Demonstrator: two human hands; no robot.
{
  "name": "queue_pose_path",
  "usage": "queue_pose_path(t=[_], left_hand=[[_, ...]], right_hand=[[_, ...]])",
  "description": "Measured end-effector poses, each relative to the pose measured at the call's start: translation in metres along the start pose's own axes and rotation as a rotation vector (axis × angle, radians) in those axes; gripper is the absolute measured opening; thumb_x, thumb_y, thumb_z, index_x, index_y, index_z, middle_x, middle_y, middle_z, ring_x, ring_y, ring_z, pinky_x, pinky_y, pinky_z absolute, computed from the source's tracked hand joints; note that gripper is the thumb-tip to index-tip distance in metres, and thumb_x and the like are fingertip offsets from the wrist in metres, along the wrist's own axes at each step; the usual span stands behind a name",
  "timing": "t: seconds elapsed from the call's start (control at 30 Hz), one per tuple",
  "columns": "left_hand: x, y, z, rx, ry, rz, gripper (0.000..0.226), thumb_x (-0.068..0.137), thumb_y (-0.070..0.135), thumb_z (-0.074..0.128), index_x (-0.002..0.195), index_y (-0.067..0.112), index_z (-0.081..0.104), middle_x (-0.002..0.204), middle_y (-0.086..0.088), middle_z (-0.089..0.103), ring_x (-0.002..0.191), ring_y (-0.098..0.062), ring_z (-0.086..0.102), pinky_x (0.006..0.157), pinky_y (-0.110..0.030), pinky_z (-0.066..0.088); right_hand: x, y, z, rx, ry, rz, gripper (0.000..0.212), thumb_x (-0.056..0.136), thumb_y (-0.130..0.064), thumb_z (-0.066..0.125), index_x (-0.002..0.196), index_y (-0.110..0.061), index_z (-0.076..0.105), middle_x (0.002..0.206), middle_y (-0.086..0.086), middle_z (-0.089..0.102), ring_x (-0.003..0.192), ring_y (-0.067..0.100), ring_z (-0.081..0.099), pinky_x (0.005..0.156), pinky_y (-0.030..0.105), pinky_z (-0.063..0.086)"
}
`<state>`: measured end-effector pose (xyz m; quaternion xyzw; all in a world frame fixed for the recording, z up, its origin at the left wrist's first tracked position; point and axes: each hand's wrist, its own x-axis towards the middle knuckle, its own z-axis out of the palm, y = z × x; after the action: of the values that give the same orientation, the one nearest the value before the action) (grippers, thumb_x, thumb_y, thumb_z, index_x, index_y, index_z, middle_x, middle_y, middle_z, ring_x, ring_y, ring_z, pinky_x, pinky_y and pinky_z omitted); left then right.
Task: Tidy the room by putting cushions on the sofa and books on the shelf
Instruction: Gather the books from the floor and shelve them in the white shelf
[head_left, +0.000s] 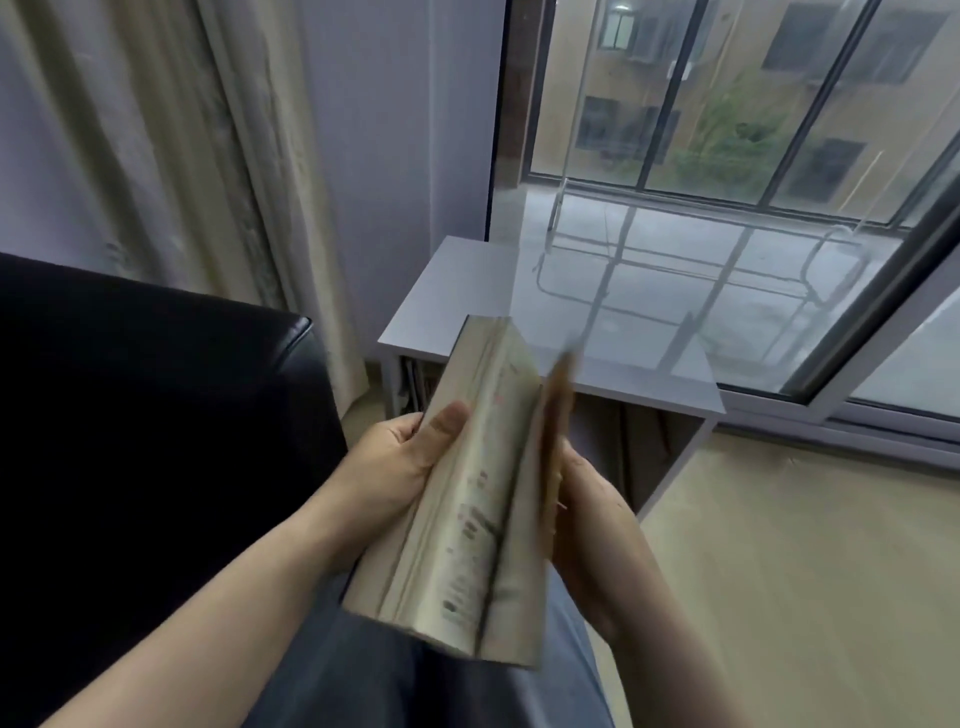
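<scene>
Clamps book (467, 499) under left hand (405, 457) thumb, right hand (597, 530) hold on opp. edge unclear; shelving step, next needs reach fwd to shelf (441, 312) beyond grip.

Soft, dim daylight enters through the window (727, 104). Below the window, the glossy shelf (457, 291) top mirrors its bars. Left of the window, the sofa (130, 415) is crushed to black. Book (467, 493) below the window is motion-blurred, print unreadable. Window frame lines bow from the wide-angle lens.
</scene>
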<state>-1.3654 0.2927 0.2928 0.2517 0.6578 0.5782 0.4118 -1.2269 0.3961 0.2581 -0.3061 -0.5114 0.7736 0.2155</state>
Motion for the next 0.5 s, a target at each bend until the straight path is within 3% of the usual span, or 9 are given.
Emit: queue_pose_path(t=[0.07,0.13,0.33,0.5], left_hand=[[0.002,-0.003,0.006,-0.031,-0.006,-0.033,0.046,0.079,0.047,0.059,0.103,0.008,0.066,0.084,-0.009,0.074,0.067,-0.018,0.069,0.060,-0.030,0.057],[0.004,-0.008,0.012,-0.019,-0.017,-0.040,0.045,0.080,0.047,0.058,0.105,0.010,0.065,0.088,-0.010,0.074,0.072,-0.021,0.070,0.064,-0.034,0.058],[0.008,-0.017,0.025,-0.024,-0.032,-0.044,0.040,0.084,0.043,0.057,0.106,0.011,0.065,0.096,-0.015,0.073,0.082,-0.030,0.070,0.077,-0.046,0.058],[0.009,-0.016,0.028,-0.030,-0.029,-0.045,0.036,0.088,0.040,0.054,0.105,0.010,0.066,0.093,-0.015,0.073,0.078,-0.029,0.070,0.072,-0.043,0.058]], right_hand=[[-0.003,-0.005,-0.006,0.035,0.016,0.008,0.045,0.094,-0.048,0.045,0.111,-0.014,0.067,0.092,0.003,0.072,0.087,0.013,0.068,0.076,0.033,0.056],[-0.008,-0.009,-0.014,0.076,0.039,0.029,0.053,0.092,-0.054,0.043,0.116,-0.013,0.066,0.104,0.013,0.072,0.100,0.027,0.069,0.090,0.045,0.054],[-0.021,-0.019,-0.034,0.021,-0.022,0.043,0.052,0.087,-0.049,0.054,0.124,-0.014,0.059,0.108,0.014,0.071,0.098,0.030,0.070,0.081,0.041,0.058],[-0.024,-0.017,-0.042,0.038,-0.006,0.036,0.051,0.091,-0.047,0.054,0.128,-0.012,0.057,0.114,0.014,0.070,0.104,0.031,0.068,0.085,0.043,0.058]])
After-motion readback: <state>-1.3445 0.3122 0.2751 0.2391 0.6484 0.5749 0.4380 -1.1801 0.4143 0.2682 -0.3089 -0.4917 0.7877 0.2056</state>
